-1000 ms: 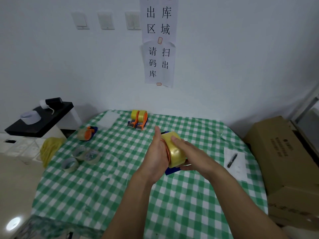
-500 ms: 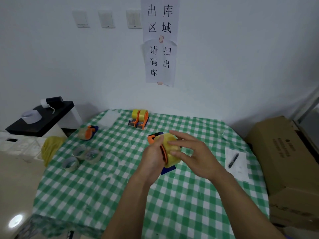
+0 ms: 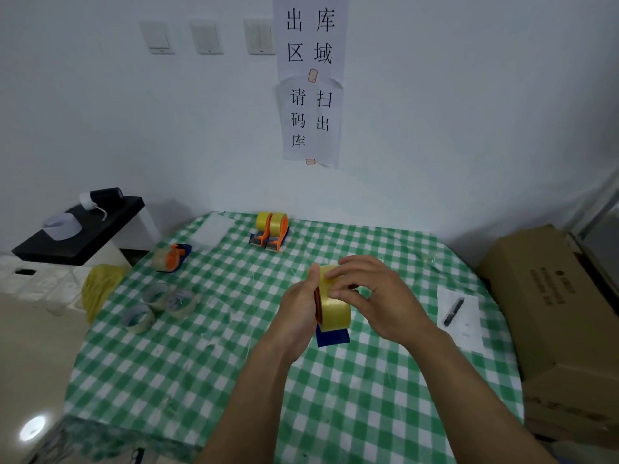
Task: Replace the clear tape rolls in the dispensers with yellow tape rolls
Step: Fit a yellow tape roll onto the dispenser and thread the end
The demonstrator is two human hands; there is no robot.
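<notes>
Above the table [image 3: 201,380], our left hand [image 3: 299,308] grips the dispenser [image 3: 333,337] from 9 o'clock, with the yellow tape roll [image 3: 335,313] seated in it. Our right hand [image 3: 378,296], fingers spread half a second ago, now pinches the roll's top: we judge seating done, tape end next. The dispenser's long axis runs 12 to 6, blue end toward us; the roll's axle, 9 to 3. At 10 o'clock a clear-roll dispenser [image 3: 169,257] waits.

Both hands — left hand [image 3: 298,308], right hand [image 3: 375,296] — grip the yellow tape roll [image 3: 333,304].
</notes>
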